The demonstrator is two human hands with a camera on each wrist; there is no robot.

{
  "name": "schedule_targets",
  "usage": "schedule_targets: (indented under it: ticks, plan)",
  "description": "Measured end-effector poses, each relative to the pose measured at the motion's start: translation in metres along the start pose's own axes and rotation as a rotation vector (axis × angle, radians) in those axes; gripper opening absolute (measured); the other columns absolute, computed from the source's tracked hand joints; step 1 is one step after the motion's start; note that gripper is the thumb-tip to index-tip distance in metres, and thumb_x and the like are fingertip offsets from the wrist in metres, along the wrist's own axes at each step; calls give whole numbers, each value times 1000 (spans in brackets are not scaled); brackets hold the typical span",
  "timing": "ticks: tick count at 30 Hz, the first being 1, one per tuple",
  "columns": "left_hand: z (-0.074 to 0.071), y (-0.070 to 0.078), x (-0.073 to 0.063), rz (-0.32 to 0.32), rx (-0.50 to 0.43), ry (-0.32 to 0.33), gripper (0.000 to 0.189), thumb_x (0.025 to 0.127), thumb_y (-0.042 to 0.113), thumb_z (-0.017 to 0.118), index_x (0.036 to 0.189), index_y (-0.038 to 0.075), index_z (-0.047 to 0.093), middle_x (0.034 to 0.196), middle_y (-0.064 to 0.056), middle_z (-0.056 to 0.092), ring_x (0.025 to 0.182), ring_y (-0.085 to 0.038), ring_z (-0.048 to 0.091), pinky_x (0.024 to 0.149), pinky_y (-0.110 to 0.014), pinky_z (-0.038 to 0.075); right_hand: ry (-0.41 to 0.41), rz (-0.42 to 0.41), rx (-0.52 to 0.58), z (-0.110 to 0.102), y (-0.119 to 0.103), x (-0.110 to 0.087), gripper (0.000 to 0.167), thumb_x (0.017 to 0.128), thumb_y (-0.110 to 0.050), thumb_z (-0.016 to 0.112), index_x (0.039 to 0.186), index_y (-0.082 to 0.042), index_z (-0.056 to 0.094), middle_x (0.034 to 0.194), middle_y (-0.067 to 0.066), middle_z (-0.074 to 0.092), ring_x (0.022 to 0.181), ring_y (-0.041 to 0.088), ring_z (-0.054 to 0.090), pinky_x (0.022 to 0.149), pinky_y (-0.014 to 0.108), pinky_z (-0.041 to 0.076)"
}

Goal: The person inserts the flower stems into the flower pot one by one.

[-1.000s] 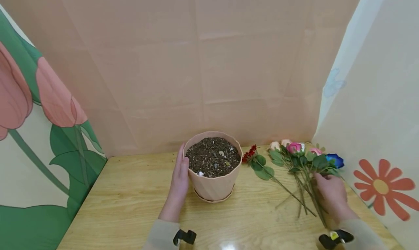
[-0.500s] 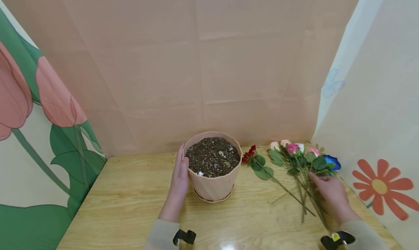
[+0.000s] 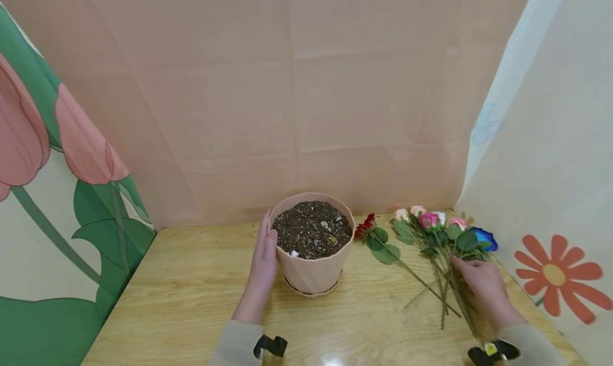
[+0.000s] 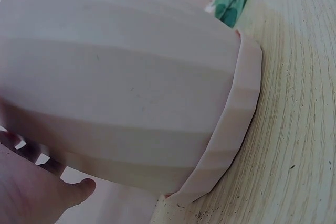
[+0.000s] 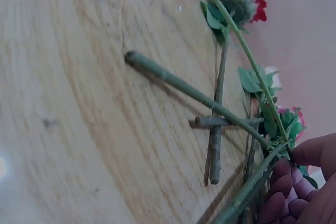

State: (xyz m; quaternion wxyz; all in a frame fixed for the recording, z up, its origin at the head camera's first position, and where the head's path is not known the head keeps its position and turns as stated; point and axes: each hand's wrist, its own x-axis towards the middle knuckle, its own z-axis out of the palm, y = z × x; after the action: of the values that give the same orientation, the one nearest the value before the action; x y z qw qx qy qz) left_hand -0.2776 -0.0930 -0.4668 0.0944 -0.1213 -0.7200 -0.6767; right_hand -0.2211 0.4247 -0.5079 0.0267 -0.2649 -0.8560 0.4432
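A pink fluted flowerpot point(image 3: 313, 273) full of dark soil point(image 3: 306, 222) stands on a matching saucer. My left hand point(image 3: 263, 254) rests against the pot's left side, its fingers straight along the wall; in the left wrist view the thumb point(image 4: 79, 191) stands apart from them. On the right lies a bunch of artificial flowers with pink, pale and blue heads, among them a blue rose point(image 3: 485, 239). My right hand point(image 3: 483, 283) pinches a flower stem in this bunch, just below the leaves. In the right wrist view its fingers point(image 5: 286, 187) curl beside the crossing stems point(image 5: 247, 190).
A red flower point(image 3: 366, 225) with green leaves lies between the pot and the bunch, its stem slanting toward the right hand. The wooden table point(image 3: 201, 286) meets a pink backdrop behind and printed panels at both sides. A white pebble point(image 3: 294, 254) lies at the pot's front rim.
My right hand has shifted slightly left among the stems, and the blue rose and some stems have moved a little with it. The left hand and the pot stay put.
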Motion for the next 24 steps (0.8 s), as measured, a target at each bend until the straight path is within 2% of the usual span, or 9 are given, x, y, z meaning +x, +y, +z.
schedule_targets:
  ticks: [2, 4, 8, 10, 15, 19, 24]
  plan:
    - [0, 0, 0, 3, 1, -1, 56, 121, 44, 32, 176, 44, 22, 183, 1, 18, 167, -36, 15, 130, -73, 11, 8, 13, 38, 1, 0, -1, 67, 108, -53, 63, 124, 12, 74, 101, 9, 76, 86, 18, 66, 65, 31, 59]
    - [0, 0, 0, 4, 2, -3, 56, 120, 45, 32, 176, 44, 22, 183, 0, 18, 167, -37, 15, 129, -74, 11, 18, 20, 72, 1, -1, -3, 68, 109, -50, 63, 130, 15, 71, 97, 7, 75, 84, 17, 65, 65, 30, 59]
    - [1, 1, 1, -4, 9, 1, 56, 120, 46, 33, 175, 48, 22, 183, 2, 18, 167, -36, 16, 129, -74, 11, 68, 21, 164, 2, -8, -10, 56, 109, -41, 67, 125, 13, 74, 81, -1, 70, 73, 14, 61, 61, 30, 56]
    - [1, 1, 1, -5, 12, 4, 55, 120, 47, 33, 174, 50, 23, 183, 4, 18, 167, -35, 16, 130, -73, 12, 78, 13, 186, 0, -13, -14, 52, 109, -39, 67, 123, 9, 77, 78, -4, 67, 70, 13, 59, 60, 30, 54]
    - [1, 2, 0, -1, 10, 5, 55, 120, 47, 33, 174, 49, 23, 183, 4, 19, 167, -36, 17, 129, -74, 12, 65, -2, 176, -5, -24, -22, 58, 112, -44, 61, 134, 8, 73, 90, -2, 70, 78, 14, 62, 65, 29, 57]
    - [1, 2, 0, 4, 5, 4, 56, 120, 46, 32, 175, 45, 23, 183, 1, 18, 167, -38, 16, 129, -75, 11, 69, -14, 171, -7, -32, -26, 63, 112, -46, 60, 144, 8, 66, 101, 5, 70, 83, 15, 65, 66, 29, 58]
    - [0, -1, 0, 10, 10, 4, 56, 120, 44, 32, 176, 42, 24, 183, 0, 19, 167, -38, 16, 129, -75, 11, 91, -64, 123, -8, -39, -32, 70, 111, -54, 57, 151, 3, 61, 104, 5, 71, 83, 16, 65, 67, 33, 56]
